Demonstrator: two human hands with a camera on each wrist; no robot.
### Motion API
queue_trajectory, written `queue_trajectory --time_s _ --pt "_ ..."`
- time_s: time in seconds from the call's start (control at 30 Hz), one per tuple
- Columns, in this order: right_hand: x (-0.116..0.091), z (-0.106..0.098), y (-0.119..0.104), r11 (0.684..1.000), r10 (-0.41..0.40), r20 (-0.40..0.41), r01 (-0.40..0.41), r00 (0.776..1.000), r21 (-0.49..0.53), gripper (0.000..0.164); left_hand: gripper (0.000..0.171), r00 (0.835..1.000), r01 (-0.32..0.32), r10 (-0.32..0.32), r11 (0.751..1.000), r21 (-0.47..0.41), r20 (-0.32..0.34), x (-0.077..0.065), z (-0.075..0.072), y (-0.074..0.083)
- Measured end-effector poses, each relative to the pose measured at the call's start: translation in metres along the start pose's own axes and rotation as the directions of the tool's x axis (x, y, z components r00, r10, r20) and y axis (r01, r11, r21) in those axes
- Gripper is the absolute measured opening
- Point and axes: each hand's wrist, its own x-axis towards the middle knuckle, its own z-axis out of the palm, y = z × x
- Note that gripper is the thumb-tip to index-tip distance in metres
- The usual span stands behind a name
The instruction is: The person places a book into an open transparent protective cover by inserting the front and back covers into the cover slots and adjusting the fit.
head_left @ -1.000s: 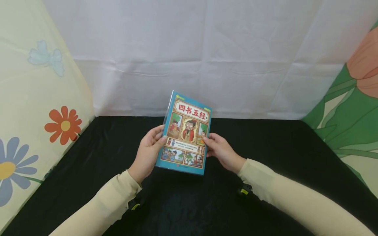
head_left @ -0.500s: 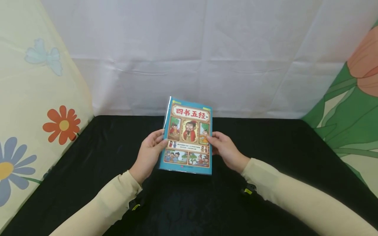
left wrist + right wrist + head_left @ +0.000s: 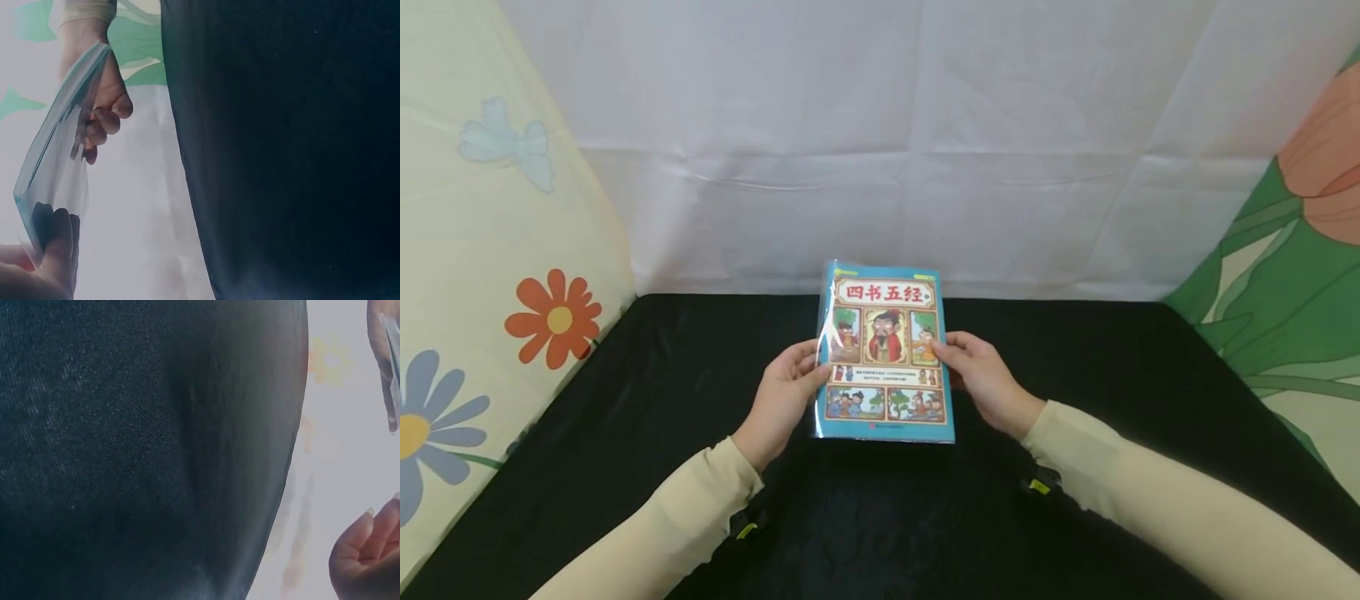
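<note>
A blue-bordered picture book (image 3: pixel 886 352) with red Chinese characters and cartoon panels faces me in the head view, in a shiny clear cover. My left hand (image 3: pixel 781 402) grips its left edge, thumb on the front and fingers behind. On the opposite edge my right hand (image 3: pixel 988 382) pinches it, thumb on the front. Seen from the left wrist, the book (image 3: pixel 59 144) is edge-on and raised above the black cloth, with the left fingers (image 3: pixel 59 247) against its back. In the right wrist view only a sliver of book (image 3: pixel 394 350) shows, and the right hand (image 3: pixel 369 550) is partly cut off.
A black cloth (image 3: pixel 880 517) covers the table under the book. Behind it hangs a white curtain (image 3: pixel 880 125). Flower-printed panels stand at the left (image 3: pixel 460 233) and right (image 3: pixel 1300 275). Dark straps with yellow marks (image 3: pixel 1041 485) sit under the wrists.
The book has turned from a clockwise tilt to nearly straight, its top edge coming down. My right hand has shifted right with it; both hands keep their hold.
</note>
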Motion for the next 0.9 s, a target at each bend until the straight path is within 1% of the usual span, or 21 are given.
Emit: queue_trajectory --time_s 0.17,0.37,0.67,0.9 --pt "-0.002 -0.002 -0.001 1.000 -0.012 0.004 0.012 1.000 0.004 0.042 0.032 1.000 0.014 -0.014 1.000 0.011 -0.013 0.000 0.002 -0.004" --pt "-0.004 -0.004 -0.002 1.000 -0.006 -0.011 0.006 1.000 -0.009 0.042 0.032 0.999 0.026 -0.025 0.999 0.040 -0.023 0.000 0.005 -0.008" --pt "-0.006 -0.006 -0.005 0.999 0.029 -0.035 -0.030 0.999 -0.046 0.043 0.033 0.998 0.051 -0.049 0.996 0.070 -0.026 0.001 0.006 -0.011" --pt "-0.005 -0.007 -0.011 0.993 0.080 -0.044 -0.083 0.996 -0.087 0.042 0.034 0.997 0.077 -0.075 0.993 0.095 -0.024 0.005 0.006 -0.011"
